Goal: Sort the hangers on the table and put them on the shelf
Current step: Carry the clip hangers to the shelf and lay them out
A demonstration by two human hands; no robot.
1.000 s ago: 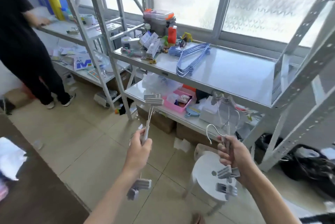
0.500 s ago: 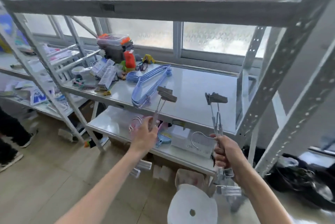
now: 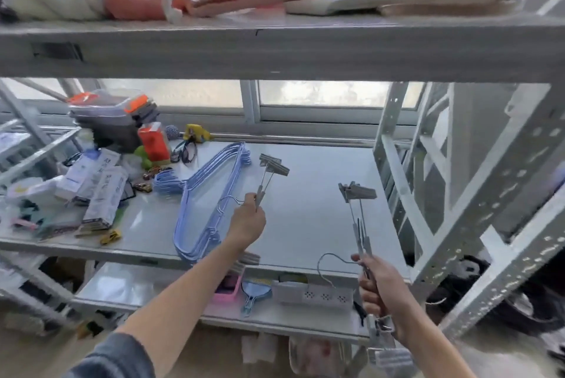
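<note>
1. Metal clip hangers fill both hands in the head view, the only view there is. The left hand (image 3: 247,224), at the centre of the frame, is closed around the middle of a small bunch of clip hangers (image 3: 269,175); their clipped ends point up and away, over the shelf (image 3: 305,209).
2. The right hand (image 3: 376,283), at lower right, is fisted around a second bunch of clip hangers (image 3: 357,209). These stand nearly upright, with clips at the top and more clips hanging below the fist, and a wire hook curls out to the left of the hand.
3. Blue hangers (image 3: 208,197) already lie in a stack on the middle shelf, left of centre. Their long axis runs from the near edge toward the upper right, and their hooks lie at the left.
4. Bare shelf surface lies right of the blue stack, straight ahead of both hands. The left hand is already above it and nearer the blue stack; the right hand is at the near edge, so I judge the left bunch will be set down first.
5. Clutter (image 3: 101,188) crowds the left end of the shelf.
</note>
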